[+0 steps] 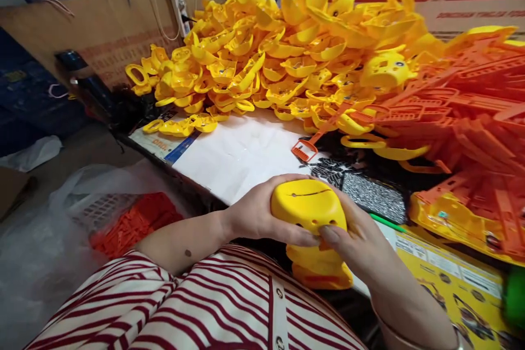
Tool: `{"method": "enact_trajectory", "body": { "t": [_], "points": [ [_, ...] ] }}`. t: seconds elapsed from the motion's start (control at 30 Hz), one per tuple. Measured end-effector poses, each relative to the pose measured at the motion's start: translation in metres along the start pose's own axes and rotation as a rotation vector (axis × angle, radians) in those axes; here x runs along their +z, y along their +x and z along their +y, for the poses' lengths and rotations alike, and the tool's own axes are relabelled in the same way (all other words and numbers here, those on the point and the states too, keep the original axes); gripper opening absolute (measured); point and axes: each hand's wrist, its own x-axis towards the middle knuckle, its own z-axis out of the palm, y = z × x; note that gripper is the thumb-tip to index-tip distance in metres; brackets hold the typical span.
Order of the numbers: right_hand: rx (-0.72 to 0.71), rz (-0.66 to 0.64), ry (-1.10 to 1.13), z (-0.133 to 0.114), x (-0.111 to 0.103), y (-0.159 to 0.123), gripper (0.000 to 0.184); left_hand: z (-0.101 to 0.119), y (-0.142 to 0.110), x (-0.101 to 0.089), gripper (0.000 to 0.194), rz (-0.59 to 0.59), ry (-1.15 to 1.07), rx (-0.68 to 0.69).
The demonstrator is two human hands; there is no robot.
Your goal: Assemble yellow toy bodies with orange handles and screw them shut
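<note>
Both of my hands are closed around a yellow plastic toy body (307, 202) just over the table's front edge. My left hand (254, 213) wraps its left side, the thumb lying across the lower face. From the right, my right hand (356, 229) presses its thumb near the small holes. A dark line, perhaps a seam or crack, crosses the rounded top. The toy's lower part, with a reddish streak, hangs below my thumbs. My other fingers are mostly hidden behind it.
A tall heap of yellow plastic shells (262, 54) covers the table's back. Orange plastic parts (463, 104) pile up at right. Small black pieces (328, 169) lie beside a tray of metal screws or pins (373, 197). White paper (238, 153) covers the middle. A bag with red parts (135, 224) stands lower left.
</note>
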Motion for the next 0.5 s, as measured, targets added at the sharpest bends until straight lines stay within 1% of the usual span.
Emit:
{"method": "enact_trajectory", "body": {
  "t": [0.07, 0.17, 0.23, 0.37, 0.43, 0.5],
  "points": [
    [0.006, -0.035, 0.013, 0.004, -0.004, 0.000, 0.077, -0.002, 0.002, 0.001, 0.084, -0.019, -0.034, 0.025],
    [-0.060, 0.007, 0.020, 0.012, -0.004, -0.003, 0.069, -0.004, 0.005, 0.001, 0.076, -0.042, -0.026, 0.050],
    [-0.084, 0.051, 0.022, 0.020, -0.001, -0.007, 0.064, -0.007, 0.008, -0.003, 0.073, -0.069, -0.009, 0.059],
    [-0.007, 0.130, 0.063, 0.030, 0.009, -0.016, 0.061, -0.016, 0.007, -0.014, 0.079, -0.100, 0.027, 0.055],
    [0.012, 0.123, 0.123, 0.026, 0.014, -0.019, 0.066, -0.018, 0.004, -0.019, 0.084, -0.096, 0.067, 0.051],
    [-0.004, 0.107, 0.182, 0.020, 0.020, -0.019, 0.071, -0.017, 0.001, -0.023, 0.085, -0.092, 0.118, 0.052]
  ]
}}
